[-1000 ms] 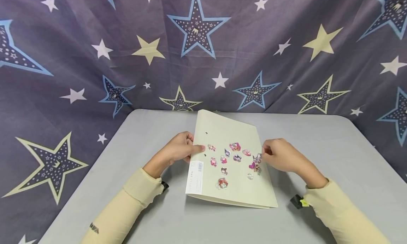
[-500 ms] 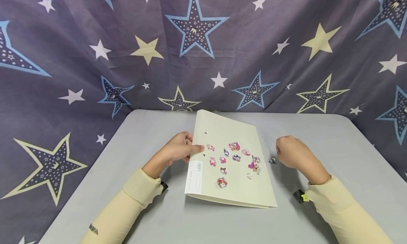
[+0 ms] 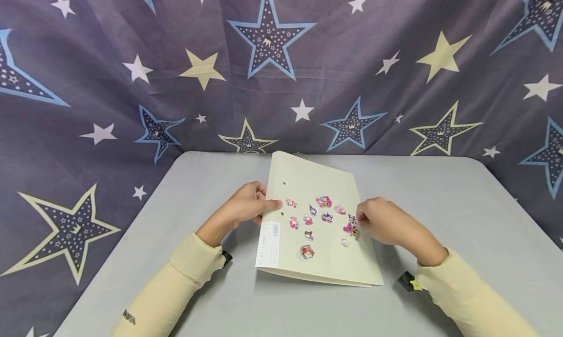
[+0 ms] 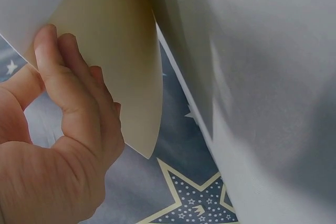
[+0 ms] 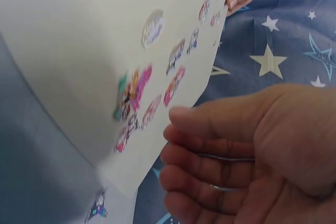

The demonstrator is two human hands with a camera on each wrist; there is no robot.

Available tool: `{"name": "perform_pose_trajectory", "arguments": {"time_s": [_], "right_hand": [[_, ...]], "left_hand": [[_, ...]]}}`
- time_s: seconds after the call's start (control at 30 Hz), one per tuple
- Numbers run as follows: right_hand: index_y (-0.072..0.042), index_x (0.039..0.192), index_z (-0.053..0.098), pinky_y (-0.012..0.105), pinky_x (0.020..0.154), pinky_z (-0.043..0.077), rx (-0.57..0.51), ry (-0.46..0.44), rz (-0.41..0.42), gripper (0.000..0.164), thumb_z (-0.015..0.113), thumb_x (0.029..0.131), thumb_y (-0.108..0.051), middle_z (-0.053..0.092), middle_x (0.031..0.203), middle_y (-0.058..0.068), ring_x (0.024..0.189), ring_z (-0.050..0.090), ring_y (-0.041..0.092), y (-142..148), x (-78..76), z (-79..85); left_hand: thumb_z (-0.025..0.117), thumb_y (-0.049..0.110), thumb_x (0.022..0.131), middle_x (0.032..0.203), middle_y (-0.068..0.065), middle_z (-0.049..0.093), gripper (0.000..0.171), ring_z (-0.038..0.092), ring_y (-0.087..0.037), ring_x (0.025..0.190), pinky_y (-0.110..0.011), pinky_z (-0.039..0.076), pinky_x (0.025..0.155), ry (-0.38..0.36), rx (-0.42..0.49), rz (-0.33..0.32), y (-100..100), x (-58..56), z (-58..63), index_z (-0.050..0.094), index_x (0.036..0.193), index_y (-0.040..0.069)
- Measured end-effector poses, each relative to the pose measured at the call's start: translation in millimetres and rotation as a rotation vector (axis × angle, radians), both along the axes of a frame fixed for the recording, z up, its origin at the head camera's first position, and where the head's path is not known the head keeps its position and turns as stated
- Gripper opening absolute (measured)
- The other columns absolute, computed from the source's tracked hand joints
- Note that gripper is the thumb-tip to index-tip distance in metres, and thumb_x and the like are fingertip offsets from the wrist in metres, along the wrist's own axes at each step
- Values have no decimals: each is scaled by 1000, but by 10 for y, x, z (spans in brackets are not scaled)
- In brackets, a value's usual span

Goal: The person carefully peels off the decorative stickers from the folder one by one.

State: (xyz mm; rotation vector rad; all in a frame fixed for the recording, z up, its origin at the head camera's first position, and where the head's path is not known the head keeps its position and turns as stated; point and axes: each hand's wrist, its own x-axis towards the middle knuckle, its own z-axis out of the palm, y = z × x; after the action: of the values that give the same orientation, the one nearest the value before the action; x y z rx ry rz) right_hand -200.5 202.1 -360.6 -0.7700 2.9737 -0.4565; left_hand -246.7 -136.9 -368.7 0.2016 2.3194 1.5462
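A cream paper file folder [image 3: 325, 180] stands tilted above the table, several small cartoon stickers [image 3: 327, 218] spread over its face. My left hand [image 3: 246, 202] holds its left edge, thumb on the face and fingers behind; the left wrist view shows those fingers against the folder's cream underside [image 4: 136, 77]. At the right edge is my right hand [image 3: 381, 221], beside a cluster of pink and purple stickers [image 3: 349, 228]. In the right wrist view its fingers [image 5: 176, 177] are loosely curled near the thumb, with nothing visible between them. A dark sticker [image 5: 97, 206] lies beyond the folder's edge on the table.
The grey table [image 3: 211, 298] extends on all sides of the folder. A dark curtain [image 3: 308, 53] printed with stars hangs behind it. A white label with a barcode [image 3: 269, 244] covers the folder's lower left corner.
My right hand moved right off the folder, where a dark sticker showed on the table beside it, then came back left to the folder's edge. My left hand and the folder stay put.
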Motion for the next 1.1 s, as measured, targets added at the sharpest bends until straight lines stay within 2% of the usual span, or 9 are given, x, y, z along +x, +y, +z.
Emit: {"name": "perform_pose_trajectory", "arguments": {"time_s": [0.13,0.47,0.67,1.1], "right_hand": [[-14,81,70,28,63,45,-5,-32,47,16,72,89,0,62,76,-6,68,50,11,-61,38,-10],[-17,78,68,25,62,42,11,-7,178,18,82,87,-9,54,72,-11,68,45,8,-176,138,-33],[-19,75,63,24,60,39,20,20,202,24,82,86,-11,50,68,-12,66,42,7,-209,176,-48],[-19,76,65,25,62,41,37,28,205,22,81,86,-8,54,73,-12,68,44,7,-248,201,-75]], "left_hand": [[77,15,93,88,-17,70,37,73,-26,67,-36,61,57,-6,10,-4,1,3,4,50,112,-4],[77,15,93,87,-17,69,37,73,-26,66,-35,60,56,-15,8,2,2,14,24,50,112,-4],[76,15,93,87,-17,68,38,73,-26,66,-36,60,56,-18,14,4,7,15,28,49,112,-4],[77,15,93,88,-17,69,38,73,-26,67,-36,60,57,-23,5,12,14,20,38,50,113,-3]]}}
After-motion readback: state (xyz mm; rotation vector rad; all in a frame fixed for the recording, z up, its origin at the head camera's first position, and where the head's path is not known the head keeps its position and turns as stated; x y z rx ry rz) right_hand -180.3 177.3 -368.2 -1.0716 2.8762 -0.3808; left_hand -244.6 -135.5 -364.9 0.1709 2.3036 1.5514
